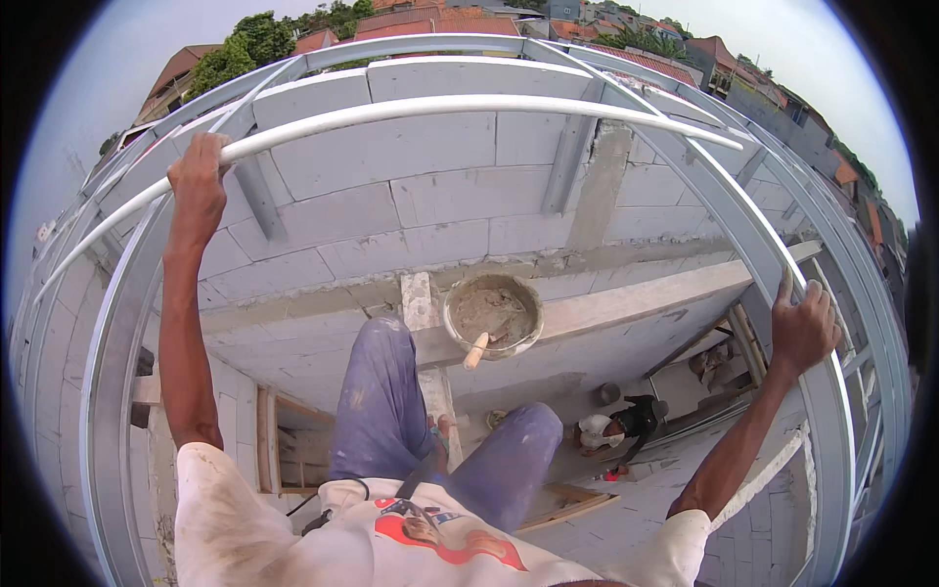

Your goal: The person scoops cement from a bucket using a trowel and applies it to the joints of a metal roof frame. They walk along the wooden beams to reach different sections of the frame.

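My left hand, upper left, is closed on a long white bar, which runs across the metal roof frame in front of me. At the right, my right hand grips a light steel roof beam with a white edge. Between my arms, a round bucket of grey mortar sits on a narrow plank, a wooden-handled tool resting in it. My bent knees are just below the bucket, with a bare foot partly visible between them.
A pale block wall rises ahead, with rooftops and trees beyond. Far below at lower right, a person in dark and white clothing works near a dark bucket and wooden frames. Another wooden opening is at lower left.
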`<state>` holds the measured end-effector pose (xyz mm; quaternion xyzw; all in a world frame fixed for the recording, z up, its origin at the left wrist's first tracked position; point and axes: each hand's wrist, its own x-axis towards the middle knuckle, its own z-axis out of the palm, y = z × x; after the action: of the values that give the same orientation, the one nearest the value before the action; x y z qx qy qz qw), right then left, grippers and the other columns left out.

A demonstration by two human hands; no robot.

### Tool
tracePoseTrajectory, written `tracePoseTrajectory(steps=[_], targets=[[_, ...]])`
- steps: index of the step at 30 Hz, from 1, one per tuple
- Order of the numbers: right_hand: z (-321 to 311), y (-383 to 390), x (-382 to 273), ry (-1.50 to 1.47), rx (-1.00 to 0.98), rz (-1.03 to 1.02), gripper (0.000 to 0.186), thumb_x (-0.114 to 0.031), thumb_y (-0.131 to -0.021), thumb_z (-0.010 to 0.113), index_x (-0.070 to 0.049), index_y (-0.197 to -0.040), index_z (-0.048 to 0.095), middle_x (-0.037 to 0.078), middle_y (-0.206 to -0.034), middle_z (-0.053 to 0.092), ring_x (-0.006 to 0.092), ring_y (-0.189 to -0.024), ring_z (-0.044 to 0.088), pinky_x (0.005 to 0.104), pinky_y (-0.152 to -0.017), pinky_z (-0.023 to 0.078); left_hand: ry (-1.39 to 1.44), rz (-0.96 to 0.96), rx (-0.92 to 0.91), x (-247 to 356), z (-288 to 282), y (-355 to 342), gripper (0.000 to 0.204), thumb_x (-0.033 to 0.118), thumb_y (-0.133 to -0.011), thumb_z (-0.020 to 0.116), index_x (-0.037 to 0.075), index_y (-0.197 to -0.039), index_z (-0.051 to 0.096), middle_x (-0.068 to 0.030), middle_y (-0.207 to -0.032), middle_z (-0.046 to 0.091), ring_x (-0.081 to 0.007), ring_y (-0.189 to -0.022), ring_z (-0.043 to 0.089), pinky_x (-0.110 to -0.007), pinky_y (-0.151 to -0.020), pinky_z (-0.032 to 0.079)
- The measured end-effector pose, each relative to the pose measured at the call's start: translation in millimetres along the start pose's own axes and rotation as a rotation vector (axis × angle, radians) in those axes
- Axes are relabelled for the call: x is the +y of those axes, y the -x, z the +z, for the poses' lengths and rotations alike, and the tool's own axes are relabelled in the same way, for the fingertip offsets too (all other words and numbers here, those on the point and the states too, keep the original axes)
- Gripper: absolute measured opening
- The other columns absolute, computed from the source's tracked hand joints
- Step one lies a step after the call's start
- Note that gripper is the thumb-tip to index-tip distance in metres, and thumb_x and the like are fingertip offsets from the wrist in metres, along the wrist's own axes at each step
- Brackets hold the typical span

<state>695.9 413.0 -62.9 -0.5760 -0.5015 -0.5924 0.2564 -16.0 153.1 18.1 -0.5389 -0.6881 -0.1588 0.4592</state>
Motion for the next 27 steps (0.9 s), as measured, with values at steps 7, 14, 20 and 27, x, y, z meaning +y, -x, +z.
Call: tracePoseTrajectory(steps=[7,14,20,27], targets=[[3.4,9.2,23.8,0.017,0.040,0.028,0.048,-0.064,-0.087,0.070,-0.018,-0.074,0.066,-0.003,-0.069,0.057,0.0168,-0.063,0.062,0.0350,-0.059,0.043,0.140,0.106,-0.067,8.1,80.3,-57.6,0.034,0.003,-0.091,0.065,0.006,-0.124,0.059,-0.0161,-0.113,0.060,-0.0385,-0.111,0.061,-0.049,-0.088,0.046],[4.1,14.9,25.4,-0.015,0.023,0.055,0.048,-0.065,-0.086,0.071,-0.017,-0.077,0.071,-0.004,-0.068,0.057,0.0156,-0.063,0.061,0.0349,-0.062,0.042,0.163,0.065,-0.177,16.5,140.0,-104.5,0.042,0.005,-0.091,0.067,0.013,-0.132,0.062,-0.0144,-0.111,0.062,-0.0354,-0.110,0.062,-0.051,-0.086,0.045],[10.1,14.0,22.4,-0.018,0.048,0.058,0.051,-0.067,-0.084,0.071,-0.017,-0.074,0.071,-0.004,-0.065,0.056,0.0147,-0.062,0.060,0.0340,-0.061,0.041,0.202,0.076,-0.150,13.0,178.4,-127.6,0.046,0.006,-0.092,0.068,0.018,-0.136,0.063,-0.0128,-0.109,0.063,-0.0342,-0.108,0.065,-0.051,-0.086,0.048],[13.4,14.4,26.4,0.032,0.052,0.035,0.051,-0.068,-0.085,0.070,-0.019,-0.075,0.072,-0.004,-0.066,0.059,0.0147,-0.061,0.061,0.0331,-0.059,0.041,0.090,-0.019,-0.251,16.7,200.9,-149.5,0.048,0.013,-0.094,0.070,0.020,-0.141,0.061,-0.0122,-0.115,0.065,-0.0339,-0.111,0.066,-0.053,-0.088,0.051]])
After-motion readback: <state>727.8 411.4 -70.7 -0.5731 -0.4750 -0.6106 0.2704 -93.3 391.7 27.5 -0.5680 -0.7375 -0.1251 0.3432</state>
